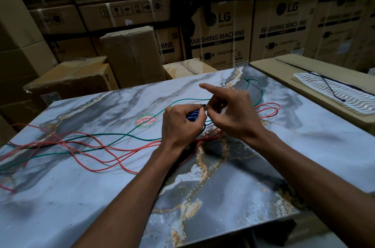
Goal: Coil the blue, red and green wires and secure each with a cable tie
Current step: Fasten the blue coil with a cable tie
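Observation:
My left hand [180, 124] grips a small coil of blue wire [192, 115] above the middle of the marble-patterned table [81, 197]. A thin black cable tie [204, 104] wraps the coil's top. My right hand [229, 109] pinches the tie's tail between thumb and middle finger, with the index finger pointing away. Loose red wire [91, 146] sprawls in loops over the left half of the table and out to the right. Green wire [113, 140] crosses it and curves off toward the far right corner.
A round red-and-green sticker [146, 121] sits on the table beside my left hand. On a long carton to the right lie a white wavy mat [334, 95] and a black cable tie [332, 90]. Stacked cardboard boxes [219, 32] wall in the back.

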A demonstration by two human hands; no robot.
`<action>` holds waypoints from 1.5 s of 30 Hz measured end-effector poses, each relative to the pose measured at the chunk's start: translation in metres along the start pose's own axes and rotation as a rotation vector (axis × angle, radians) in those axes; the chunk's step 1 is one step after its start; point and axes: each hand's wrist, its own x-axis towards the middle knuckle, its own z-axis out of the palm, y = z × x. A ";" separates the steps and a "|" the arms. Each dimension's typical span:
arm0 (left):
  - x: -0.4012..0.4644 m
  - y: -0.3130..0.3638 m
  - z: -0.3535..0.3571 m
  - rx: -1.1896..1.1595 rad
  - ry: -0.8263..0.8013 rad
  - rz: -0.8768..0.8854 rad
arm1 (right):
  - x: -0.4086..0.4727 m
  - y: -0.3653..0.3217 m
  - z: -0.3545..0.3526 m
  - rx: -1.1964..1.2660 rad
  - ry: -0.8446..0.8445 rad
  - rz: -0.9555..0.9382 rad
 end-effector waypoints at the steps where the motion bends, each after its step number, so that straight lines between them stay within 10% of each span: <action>1: 0.000 0.000 0.000 0.014 0.003 0.009 | 0.000 0.002 0.000 -0.003 0.006 -0.002; 13: 0.003 -0.001 -0.001 -0.226 -0.028 -0.134 | 0.005 0.006 -0.003 0.234 -0.053 0.321; 21: 0.005 0.003 -0.003 -0.472 -0.075 -0.269 | 0.010 0.012 -0.005 0.856 -0.197 0.775; 31: 0.006 0.003 -0.003 -0.607 -0.125 -0.440 | 0.013 0.011 -0.009 0.810 0.101 0.806; 45: 0.004 0.005 -0.005 -0.599 -0.120 -0.427 | 0.007 0.010 0.004 0.855 -0.102 0.950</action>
